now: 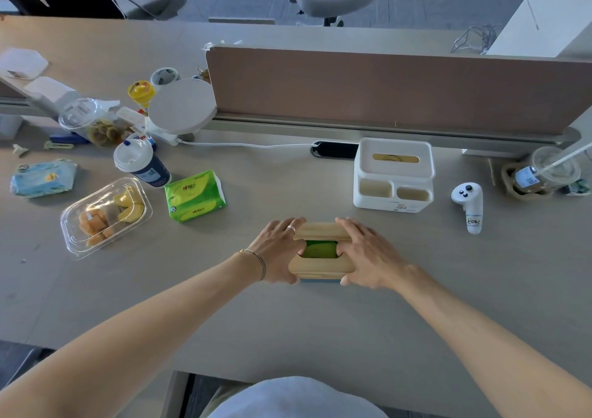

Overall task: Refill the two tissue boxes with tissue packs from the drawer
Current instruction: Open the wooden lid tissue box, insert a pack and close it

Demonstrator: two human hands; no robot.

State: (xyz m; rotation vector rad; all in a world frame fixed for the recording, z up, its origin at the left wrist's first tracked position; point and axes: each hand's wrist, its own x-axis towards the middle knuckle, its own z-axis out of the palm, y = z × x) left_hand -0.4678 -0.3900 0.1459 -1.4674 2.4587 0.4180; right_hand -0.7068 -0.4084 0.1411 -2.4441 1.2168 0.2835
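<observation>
Desk (320, 321) | left hand (278, 251) and right hand (368, 254) both grip wooden lid (320, 268) on near box, centre | green pack (320, 249) shows through slot | press both ends evenly to seat | spare pack (193, 196) at 10 o'clock | white box (394, 177) at 1 o'clock.

Your wooden-lidded tissue box (322, 268) shows green inside; a green tissue pack (194, 195) lies left, a white tissue box (394, 174) behind.
</observation>
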